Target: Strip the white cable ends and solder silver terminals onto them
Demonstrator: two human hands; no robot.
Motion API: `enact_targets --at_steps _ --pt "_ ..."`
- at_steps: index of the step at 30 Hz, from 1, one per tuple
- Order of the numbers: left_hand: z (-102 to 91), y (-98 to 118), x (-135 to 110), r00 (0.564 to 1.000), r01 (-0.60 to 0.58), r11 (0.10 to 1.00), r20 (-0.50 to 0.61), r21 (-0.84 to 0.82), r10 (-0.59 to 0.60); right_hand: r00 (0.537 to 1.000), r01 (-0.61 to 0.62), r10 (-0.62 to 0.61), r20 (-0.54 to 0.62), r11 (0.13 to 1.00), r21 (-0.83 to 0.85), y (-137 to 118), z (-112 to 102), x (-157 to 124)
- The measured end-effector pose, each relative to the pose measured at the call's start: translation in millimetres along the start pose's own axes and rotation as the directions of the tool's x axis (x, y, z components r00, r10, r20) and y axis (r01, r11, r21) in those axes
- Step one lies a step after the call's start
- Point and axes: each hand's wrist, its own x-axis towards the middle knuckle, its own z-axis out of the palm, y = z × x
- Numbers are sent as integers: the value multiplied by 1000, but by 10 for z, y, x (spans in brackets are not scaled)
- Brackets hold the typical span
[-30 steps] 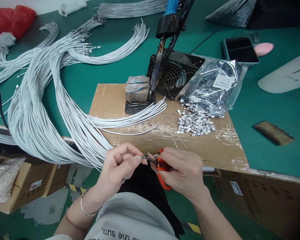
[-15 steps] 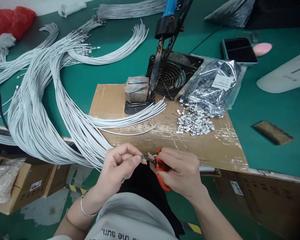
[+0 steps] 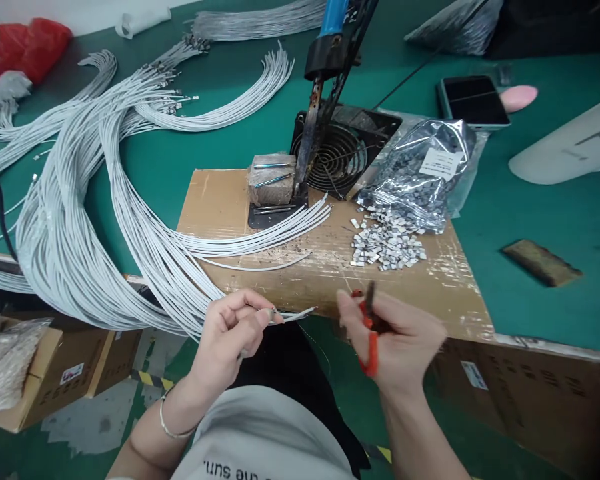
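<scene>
My left hand (image 3: 233, 333) is closed in a pinch at the front edge of the cardboard. Its fingertips hold a white cable (image 3: 300, 315), whose tip points right beside another one or two; the pinched end is too small to make out. To the right, my right hand (image 3: 407, 340) is wrapped round red-handled scissors (image 3: 372, 357), their dark blades tilted up and away from the cable. A thick bundle of white cables (image 3: 135, 227) curves in from the left, with a cut fan of ends (image 3: 290, 230) lying on the cardboard sheet (image 3: 430, 300).
Small silvery connectors (image 3: 387, 243) lie heaped before a clear bag (image 3: 425, 173) of them. A soldering iron (image 3: 313, 120) leans in its stand by a black fan (image 3: 340, 153). A phone (image 3: 473, 100), a white cup (image 3: 570, 150) and a brown sponge (image 3: 543, 262) are at right.
My right hand has drawn back to the right with the scissors, and their blades now point up. My left hand stays nearly in place; cable ends now show past its fingertips.
</scene>
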Motion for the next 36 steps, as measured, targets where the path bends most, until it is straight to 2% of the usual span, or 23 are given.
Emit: enact_targets --at_steps 5,12,15,20,29,36 --pt "42 50 -11 1000 -8 1000 -4 9 8 977 137 -137 165 991 15 -68 80 15" --pt "3 3 -22 999 -36 998 14 61 35 943 199 -191 273 980 -1 -102 95 5" --pt "-15 -10 -23 999 -32 995 34 89 29 930 238 -222 292 971 -21 -115 105 28" --pt "1 27 -30 999 -4 999 39 42 3 912 304 -277 302 952 -47 -110 122 50" --pt "39 58 -19 1000 2 1000 30 28 -3 904 320 -286 319 946 -59 -147 109 75" --pt "9 53 -20 997 -3 1000 80 -4 3 893 364 -322 315 927 -84 -157 85 114"
